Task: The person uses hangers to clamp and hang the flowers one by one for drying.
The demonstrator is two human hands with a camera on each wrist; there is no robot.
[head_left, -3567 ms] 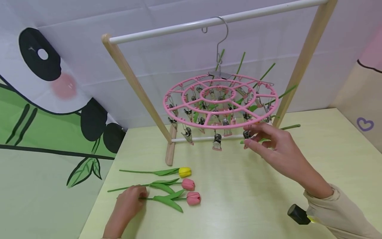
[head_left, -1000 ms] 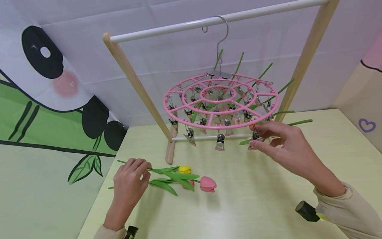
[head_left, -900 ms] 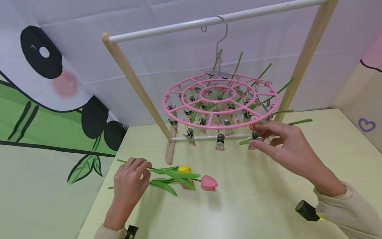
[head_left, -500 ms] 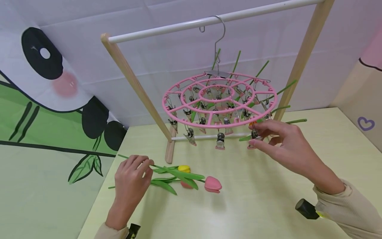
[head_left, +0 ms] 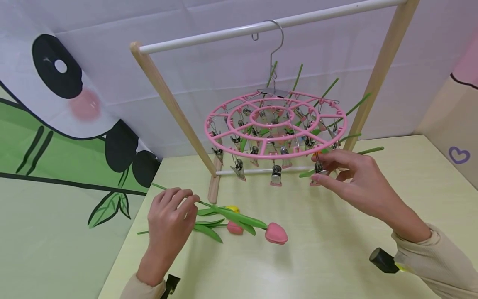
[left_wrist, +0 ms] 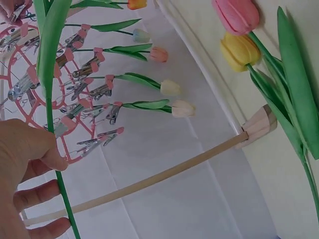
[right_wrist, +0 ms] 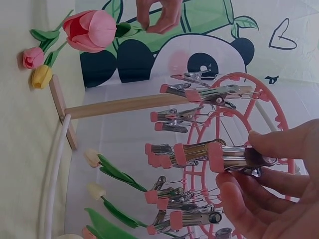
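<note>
My left hand (head_left: 173, 224) holds an artificial pink tulip (head_left: 276, 233) by its green stem, raised over the table with the bloom pointing right. Its thumb and fingers close round the stem in the left wrist view. My right hand (head_left: 358, 182) pinches a metal clip (right_wrist: 239, 158) with pink tips between thumb and fingers. That clip hangs from the front right of a round pink clip hanger (head_left: 269, 157). Several tulips, among them a cream one (left_wrist: 171, 88), hang in other clips at the hanger's back and right side.
A yellow tulip (head_left: 232, 209) and another pink tulip (head_left: 235, 227) lie on the table (head_left: 298, 265), left of centre. The hanger hooks over the white bar (head_left: 209, 38) of a wooden-legged rack (head_left: 173, 108). A printed cloth (head_left: 209, 74) stands behind.
My left hand has taken the nearest pink tulip off the table and lifted it, moving up and rightward. My right hand has shifted slightly right and stays on the clip.
</note>
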